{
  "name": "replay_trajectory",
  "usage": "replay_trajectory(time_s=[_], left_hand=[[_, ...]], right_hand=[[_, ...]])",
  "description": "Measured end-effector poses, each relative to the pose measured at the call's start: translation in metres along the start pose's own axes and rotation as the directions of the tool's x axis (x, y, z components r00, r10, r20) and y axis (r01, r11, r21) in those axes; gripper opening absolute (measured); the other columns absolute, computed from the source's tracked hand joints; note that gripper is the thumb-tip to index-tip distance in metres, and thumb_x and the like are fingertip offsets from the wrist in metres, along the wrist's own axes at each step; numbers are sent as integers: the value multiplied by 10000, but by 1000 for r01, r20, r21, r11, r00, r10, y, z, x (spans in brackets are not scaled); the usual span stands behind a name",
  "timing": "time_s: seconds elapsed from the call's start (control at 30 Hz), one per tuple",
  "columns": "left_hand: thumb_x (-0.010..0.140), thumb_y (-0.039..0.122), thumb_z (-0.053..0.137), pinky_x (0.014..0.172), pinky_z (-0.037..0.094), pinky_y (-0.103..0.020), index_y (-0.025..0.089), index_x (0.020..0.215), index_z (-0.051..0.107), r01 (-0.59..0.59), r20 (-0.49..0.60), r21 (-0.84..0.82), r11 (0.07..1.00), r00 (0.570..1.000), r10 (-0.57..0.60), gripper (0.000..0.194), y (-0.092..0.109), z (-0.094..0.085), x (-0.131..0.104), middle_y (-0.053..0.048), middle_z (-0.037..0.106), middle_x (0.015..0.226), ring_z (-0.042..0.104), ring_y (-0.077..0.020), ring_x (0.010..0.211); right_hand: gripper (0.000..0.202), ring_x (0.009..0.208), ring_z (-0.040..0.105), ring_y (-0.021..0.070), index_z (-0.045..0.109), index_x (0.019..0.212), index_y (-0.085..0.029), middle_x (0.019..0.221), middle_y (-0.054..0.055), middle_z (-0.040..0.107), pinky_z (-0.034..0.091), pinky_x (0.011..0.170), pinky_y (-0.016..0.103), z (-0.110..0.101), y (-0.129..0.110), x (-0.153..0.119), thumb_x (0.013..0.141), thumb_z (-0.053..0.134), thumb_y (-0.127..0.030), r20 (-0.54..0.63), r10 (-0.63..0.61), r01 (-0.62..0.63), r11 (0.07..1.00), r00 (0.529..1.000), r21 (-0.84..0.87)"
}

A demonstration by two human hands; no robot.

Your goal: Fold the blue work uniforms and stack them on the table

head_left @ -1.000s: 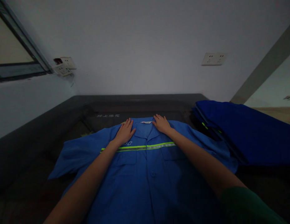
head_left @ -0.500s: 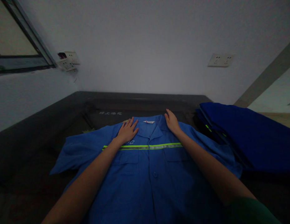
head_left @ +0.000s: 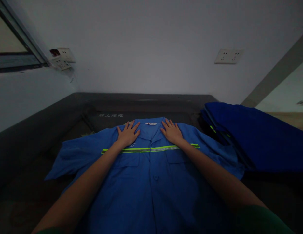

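A blue short-sleeved work shirt point(head_left: 131, 191) lies spread out front side up, with its collar at the far end and a yellow-green and grey stripe across the chest. My left hand point(head_left: 127, 134) rests flat on the shirt beside the left of the collar, fingers spread. On the other side of the collar, my right hand point(head_left: 172, 131) lies flat on the shirt's shoulder, its fingers apart. A white label point(head_left: 150, 123) shows inside the neck between the two hands.
Darker blue folded clothes point(head_left: 258, 136) lie at the right, close to the shirt's sleeve. Behind the shirt runs a dark raised rim point(head_left: 146, 97) against the wall. Wall sockets point(head_left: 228, 56) are above, and a window frame is at the upper left.
My right hand has come down flat onto the shirt beside the collar, fingers now spread. My left hand remains on the shirt. The whole view has shifted slightly.
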State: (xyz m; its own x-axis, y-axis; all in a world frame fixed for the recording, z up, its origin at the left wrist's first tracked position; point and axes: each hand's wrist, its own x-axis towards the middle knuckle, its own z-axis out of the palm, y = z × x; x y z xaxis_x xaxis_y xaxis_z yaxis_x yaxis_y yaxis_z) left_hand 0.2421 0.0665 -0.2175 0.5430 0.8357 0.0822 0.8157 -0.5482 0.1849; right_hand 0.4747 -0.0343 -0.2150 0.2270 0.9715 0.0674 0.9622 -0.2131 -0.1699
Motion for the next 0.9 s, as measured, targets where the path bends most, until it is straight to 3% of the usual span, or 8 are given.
replay_trajectory(time_s=[0.17, 0.33, 0.43, 0.53, 0.7, 0.8, 0.9], left_hand=[[933, 493, 356, 1054, 106, -740, 373, 1429, 363, -18, -46, -78, 997, 999, 14, 510, -5, -2, -1, -38, 295, 1544, 241, -355, 1413], [936, 295, 367, 1084, 352, -496, 156, 1350, 483, 29, -240, -197, 980, 968, -76, 452, -22, -3, 3, -141, 499, 1386, 468, -266, 1278], [909, 235, 394, 1039, 416, -414, 135, 1240, 574, -22, -289, -144, 989, 957, -21, 390, -30, -3, 7, -127, 598, 1257, 545, -246, 1178], [890, 244, 442, 1018, 426, -408, 140, 1212, 595, -7, -293, -117, 993, 956, -28, 372, -33, 0, 9, -120, 616, 1226, 559, -255, 1142], [856, 326, 537, 1055, 379, -420, 86, 1309, 518, 23, -287, -109, 994, 956, -54, 513, -34, 8, 9, -163, 570, 1289, 508, -297, 1204], [808, 363, 608, 1071, 356, -433, 72, 1368, 449, 41, -284, -182, 982, 954, -92, 650, -33, 9, 14, -191, 538, 1318, 474, -321, 1250], [802, 315, 613, 1052, 383, -419, 99, 1374, 443, 62, -195, -337, 940, 972, -134, 634, -38, -3, 23, -181, 539, 1328, 499, -297, 1242]], right_hand=[[565, 1440, 170, 274, 312, 1479, -188, 1560, 87, 238, 160, 1147, 503, -1, 0, -3, 977, 293, -448, -25, -4, 5, 1000, 1000, 17], [464, 1400, 258, 287, 497, 1360, -160, 1470, 119, 412, 244, 1118, 484, -11, -7, -1, 935, 447, -339, -166, -30, 45, 995, 986, 89], [336, 1221, 494, 234, 618, 1212, -165, 1257, 114, 609, 372, 1033, 364, -16, -31, 15, 913, 478, -229, -233, -122, 179, 953, 965, 245], [258, 936, 638, 170, 661, 1086, -165, 1003, 74, 704, 462, 864, 269, -12, -67, 44, 873, 515, -144, -145, -105, 165, 843, 984, 512], [176, 811, 638, 133, 647, 999, -164, 887, 27, 693, 472, 771, 243, 7, -117, 96, 828, 606, -177, -72, 14, 35, 772, 997, 634], [250, 815, 628, 139, 639, 995, -163, 896, 26, 683, 472, 767, 253, 16, -131, 112, 760, 695, -226, -59, 51, -1, 769, 997, 640], [278, 825, 625, 139, 661, 934, -180, 885, 11, 679, 466, 779, 246, 21, -137, 117, 671, 749, -160, -46, 61, -18, 772, 997, 635]])
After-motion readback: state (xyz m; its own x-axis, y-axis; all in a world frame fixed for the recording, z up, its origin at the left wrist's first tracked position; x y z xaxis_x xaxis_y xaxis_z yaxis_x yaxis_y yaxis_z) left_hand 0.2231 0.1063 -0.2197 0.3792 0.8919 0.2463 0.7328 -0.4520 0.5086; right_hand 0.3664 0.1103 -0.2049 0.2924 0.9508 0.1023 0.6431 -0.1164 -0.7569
